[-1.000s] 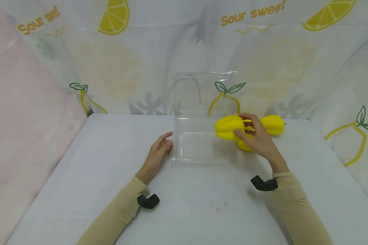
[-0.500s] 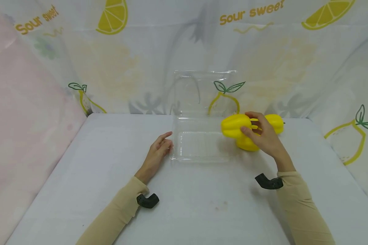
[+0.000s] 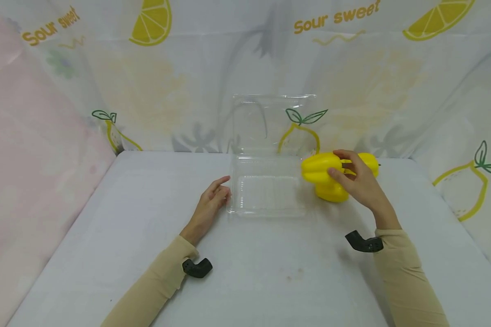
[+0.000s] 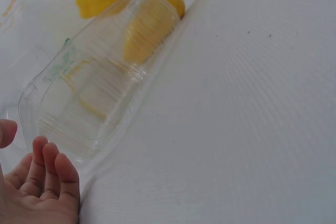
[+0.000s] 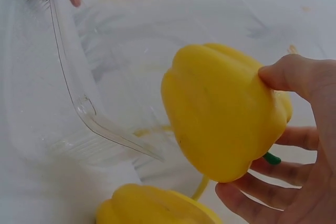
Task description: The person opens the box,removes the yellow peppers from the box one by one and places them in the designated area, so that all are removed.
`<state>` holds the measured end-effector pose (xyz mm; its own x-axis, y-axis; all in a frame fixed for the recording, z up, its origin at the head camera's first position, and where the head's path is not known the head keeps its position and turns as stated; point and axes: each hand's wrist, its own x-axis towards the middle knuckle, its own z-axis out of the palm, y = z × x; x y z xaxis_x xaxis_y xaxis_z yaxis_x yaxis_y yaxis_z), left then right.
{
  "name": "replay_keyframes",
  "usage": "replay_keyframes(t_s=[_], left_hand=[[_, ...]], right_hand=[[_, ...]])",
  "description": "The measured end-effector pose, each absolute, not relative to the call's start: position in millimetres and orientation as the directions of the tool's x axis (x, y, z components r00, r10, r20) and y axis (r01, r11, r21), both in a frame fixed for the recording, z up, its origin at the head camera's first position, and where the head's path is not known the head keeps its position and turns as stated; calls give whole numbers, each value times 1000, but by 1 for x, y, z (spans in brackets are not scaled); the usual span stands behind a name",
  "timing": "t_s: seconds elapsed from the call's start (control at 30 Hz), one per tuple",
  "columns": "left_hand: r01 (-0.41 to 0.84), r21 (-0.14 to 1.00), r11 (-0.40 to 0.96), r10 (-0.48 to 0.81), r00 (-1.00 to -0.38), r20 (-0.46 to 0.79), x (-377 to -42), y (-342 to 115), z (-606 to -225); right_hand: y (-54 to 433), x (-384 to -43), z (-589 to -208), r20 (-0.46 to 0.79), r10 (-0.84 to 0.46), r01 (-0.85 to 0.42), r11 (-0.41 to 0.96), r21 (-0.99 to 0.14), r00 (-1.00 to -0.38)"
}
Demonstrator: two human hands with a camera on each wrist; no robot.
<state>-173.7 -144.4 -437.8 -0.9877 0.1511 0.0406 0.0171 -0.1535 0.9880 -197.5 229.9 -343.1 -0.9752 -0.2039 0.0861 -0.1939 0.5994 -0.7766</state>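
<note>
A yellow bell pepper [image 3: 321, 167] is held up in my right hand [image 3: 362, 184], just beyond the right edge of a clear plastic clamshell box [image 3: 270, 211]. In the right wrist view thumb and fingers grip this pepper [image 5: 223, 111] near its green stem end. Below it, a second yellow bell pepper [image 3: 331, 193] lies on the table beside the box; a third bell pepper [image 3: 370, 161] lies farther back, partly hidden by the hand. My left hand [image 3: 207, 202] rests by the box's left side with loosely bent fingers; whether they touch the wall I cannot tell.
The box's raised lid [image 3: 253, 122] stands at the back, before a lemon-print curtain [image 3: 212, 72]. A white cloth [image 3: 249, 277] covers the table. Black curved pieces [image 3: 364, 241] are worn at both wrists.
My right hand has moved to the right with the bell pepper, from over the box's right part to its right edge. More of the pepper below shows. The left hand stays put.
</note>
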Motion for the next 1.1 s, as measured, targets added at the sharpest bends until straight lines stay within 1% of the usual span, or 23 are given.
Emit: replay_keyframes(t_s=[0.43, 0.8, 1.03, 1.1], left_hand=[[11, 987, -162, 155, -987, 37, -172, -143, -436], [17, 988, -153, 153, -987, 41, -172, -144, -435], [30, 989, -146, 152, -987, 53, -173, -144, -437], [33, 988, -150, 153, -987, 56, -173, -144, -437]], right_hand=[[242, -196, -337, 52, -169, -150, 645, -750, -984], [251, -197, -337, 13, -166, -118, 645, -755, -986], [260, -195, -335, 48, -156, -136, 624, -769, -987], [263, -195, -334, 42, -145, -124, 623, -773, -989]])
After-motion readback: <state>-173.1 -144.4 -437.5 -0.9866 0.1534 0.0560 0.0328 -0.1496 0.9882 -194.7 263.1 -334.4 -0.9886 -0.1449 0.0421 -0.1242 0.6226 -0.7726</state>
